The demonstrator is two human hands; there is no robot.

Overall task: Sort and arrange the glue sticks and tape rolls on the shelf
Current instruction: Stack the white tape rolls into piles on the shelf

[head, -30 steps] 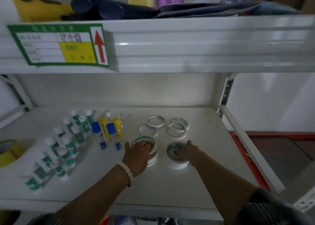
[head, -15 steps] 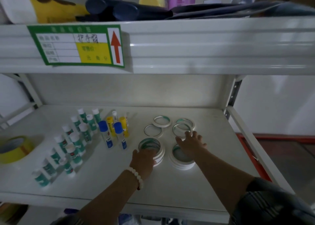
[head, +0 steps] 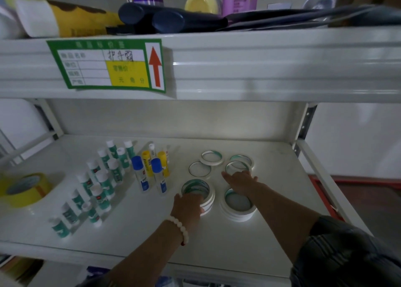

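On the white shelf (head: 227, 243) several green-and-white glue sticks (head: 102, 189) stand in rows at the left, with blue-capped (head: 140, 173) and yellow glue sticks (head: 147, 163) beside them. White tape rolls lie to the right. My left hand (head: 188, 206) rests on the near edge of a stack of tape rolls (head: 198, 191), fingers around its rim. My right hand (head: 240, 180) reaches over a second stack (head: 237, 205) and touches a thin tape roll (head: 237, 166) behind it with spread fingers. Two more thin rolls (head: 211, 157) (head: 199, 169) lie further back.
A large yellow tape roll (head: 23, 189) lies at the shelf's far left. The upper shelf's front rail carries a green price label (head: 106, 65); bottles and tubes lie on top of it. A metal upright (head: 303, 123) and a side rail bound the shelf's right side.
My right hand has moved from the near right stack back to the thin roll behind it. My left hand slid toward the front rim of the left stack. The camera came closer.
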